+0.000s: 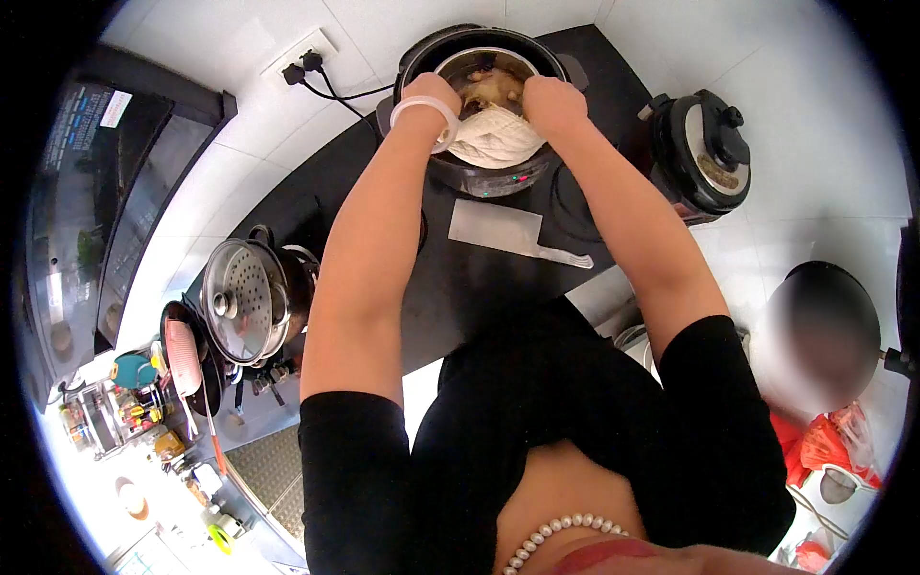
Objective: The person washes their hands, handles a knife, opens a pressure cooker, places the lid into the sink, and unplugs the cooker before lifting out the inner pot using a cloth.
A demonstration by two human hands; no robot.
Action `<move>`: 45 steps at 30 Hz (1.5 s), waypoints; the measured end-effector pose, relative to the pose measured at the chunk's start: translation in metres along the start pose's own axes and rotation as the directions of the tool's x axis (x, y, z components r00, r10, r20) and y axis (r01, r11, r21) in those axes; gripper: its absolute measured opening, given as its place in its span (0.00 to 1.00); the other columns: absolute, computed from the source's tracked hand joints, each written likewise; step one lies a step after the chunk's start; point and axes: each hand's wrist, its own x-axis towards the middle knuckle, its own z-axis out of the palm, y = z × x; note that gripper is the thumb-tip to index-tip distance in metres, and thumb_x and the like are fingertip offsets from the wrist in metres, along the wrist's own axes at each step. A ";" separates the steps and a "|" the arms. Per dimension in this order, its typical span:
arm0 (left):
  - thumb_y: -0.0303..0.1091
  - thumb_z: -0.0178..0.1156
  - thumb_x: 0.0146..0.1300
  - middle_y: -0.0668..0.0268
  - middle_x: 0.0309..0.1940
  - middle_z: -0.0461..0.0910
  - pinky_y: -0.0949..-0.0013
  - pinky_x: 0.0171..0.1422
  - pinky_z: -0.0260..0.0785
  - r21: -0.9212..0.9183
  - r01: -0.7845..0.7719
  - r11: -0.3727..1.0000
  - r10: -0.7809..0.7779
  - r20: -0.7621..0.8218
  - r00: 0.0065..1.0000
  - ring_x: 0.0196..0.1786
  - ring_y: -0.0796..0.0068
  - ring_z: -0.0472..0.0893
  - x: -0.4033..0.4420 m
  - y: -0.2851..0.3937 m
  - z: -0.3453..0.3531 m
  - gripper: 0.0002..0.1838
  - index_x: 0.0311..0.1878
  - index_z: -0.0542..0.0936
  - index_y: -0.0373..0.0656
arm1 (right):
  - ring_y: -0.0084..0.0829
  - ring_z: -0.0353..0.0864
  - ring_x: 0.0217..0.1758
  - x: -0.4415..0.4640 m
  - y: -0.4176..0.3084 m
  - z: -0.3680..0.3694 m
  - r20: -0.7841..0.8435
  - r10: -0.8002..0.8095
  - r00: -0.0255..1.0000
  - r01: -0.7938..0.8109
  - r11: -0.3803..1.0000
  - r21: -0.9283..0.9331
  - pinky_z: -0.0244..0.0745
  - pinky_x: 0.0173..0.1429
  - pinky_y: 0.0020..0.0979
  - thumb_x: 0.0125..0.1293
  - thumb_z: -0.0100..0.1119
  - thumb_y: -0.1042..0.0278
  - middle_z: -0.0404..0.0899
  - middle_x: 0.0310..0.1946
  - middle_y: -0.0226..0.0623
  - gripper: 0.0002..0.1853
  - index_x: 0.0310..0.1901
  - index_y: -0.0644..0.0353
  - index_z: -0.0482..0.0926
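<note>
Both my hands are at the electric cooker [489, 182] on the black counter. My left hand [431, 93], with a pale bracelet at the wrist, is closed on one end of a cream quilted cloth [494, 140]. Closed on the cloth's other end is my right hand [554, 103]. The cloth sags between them across the front of the metal inner pot [489, 57]. Brownish food [494, 88] shows inside the pot. My fingertips are hidden, so I cannot tell whether they also grip the rim. A cleaver [494, 228] lies flat in front of the cooker.
A second electric cooker [704, 153] stands at the right, its lid on. To the left is a steel steamer pot [244, 297] with a glass lid. A pan [187, 355] sits beyond it. Cords run to plugs in a wall socket [302, 57].
</note>
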 end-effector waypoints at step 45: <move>0.39 0.63 0.44 0.49 0.42 0.77 0.65 0.54 0.67 -0.128 -0.353 0.927 0.361 0.049 0.931 0.46 0.56 0.77 -0.072 -0.032 0.011 0.27 0.48 0.74 0.35 | 0.28 0.76 0.39 -0.028 0.071 0.008 -0.020 0.650 0.760 0.239 -0.251 0.938 0.71 0.42 0.24 0.55 0.54 0.81 0.76 0.39 0.38 0.18 0.50 0.67 0.72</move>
